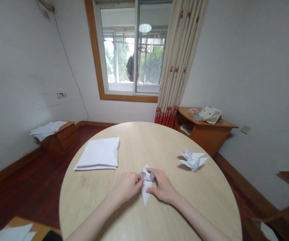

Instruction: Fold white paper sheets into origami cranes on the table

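A partly folded white paper piece (pixel 146 187) lies on the round wooden table (pixel 159 147), its narrow point aimed toward me. My left hand (pixel 126 185) pinches its left flap with curled fingers. My right hand (pixel 162 186) holds its right side, thumb and fingers closed on the paper. A stack of white paper sheets (pixel 98 154) rests on the table to the left. Finished folded paper figures (pixel 192 159) sit to the right.
A low wooden cabinet (pixel 61 135) with papers on top stands at the left wall. At the right is a wooden side table (pixel 205 129) carrying a cloth bag (pixel 210 114). A window and a curtain (pixel 179 63) are behind. More paper (pixel 8 232) lies at the lower left.
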The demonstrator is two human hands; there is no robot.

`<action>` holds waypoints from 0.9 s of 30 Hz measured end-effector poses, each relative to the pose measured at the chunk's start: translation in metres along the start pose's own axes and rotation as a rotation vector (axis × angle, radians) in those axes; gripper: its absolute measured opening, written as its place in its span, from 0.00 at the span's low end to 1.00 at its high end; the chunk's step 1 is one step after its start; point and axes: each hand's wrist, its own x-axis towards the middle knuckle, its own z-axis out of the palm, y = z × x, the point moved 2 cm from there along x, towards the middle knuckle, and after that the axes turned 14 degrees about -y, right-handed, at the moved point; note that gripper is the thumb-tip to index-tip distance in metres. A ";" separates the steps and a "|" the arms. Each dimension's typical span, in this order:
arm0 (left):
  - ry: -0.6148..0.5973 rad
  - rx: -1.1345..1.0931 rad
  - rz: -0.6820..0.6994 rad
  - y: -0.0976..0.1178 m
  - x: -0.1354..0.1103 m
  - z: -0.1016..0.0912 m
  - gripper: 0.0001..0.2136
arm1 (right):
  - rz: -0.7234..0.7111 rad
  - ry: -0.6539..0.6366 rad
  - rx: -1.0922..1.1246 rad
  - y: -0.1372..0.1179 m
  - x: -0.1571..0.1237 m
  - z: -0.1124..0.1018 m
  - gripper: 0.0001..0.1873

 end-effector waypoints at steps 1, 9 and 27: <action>-0.020 -0.007 -0.011 0.001 -0.001 0.002 0.16 | -0.005 0.004 -0.002 0.000 0.000 0.000 0.36; -0.006 -0.307 -0.092 -0.005 0.004 0.027 0.11 | 0.004 0.028 0.011 0.001 -0.006 -0.001 0.35; -0.036 -1.139 0.174 0.026 0.032 0.025 0.12 | -0.070 0.177 0.073 0.007 -0.052 -0.043 0.35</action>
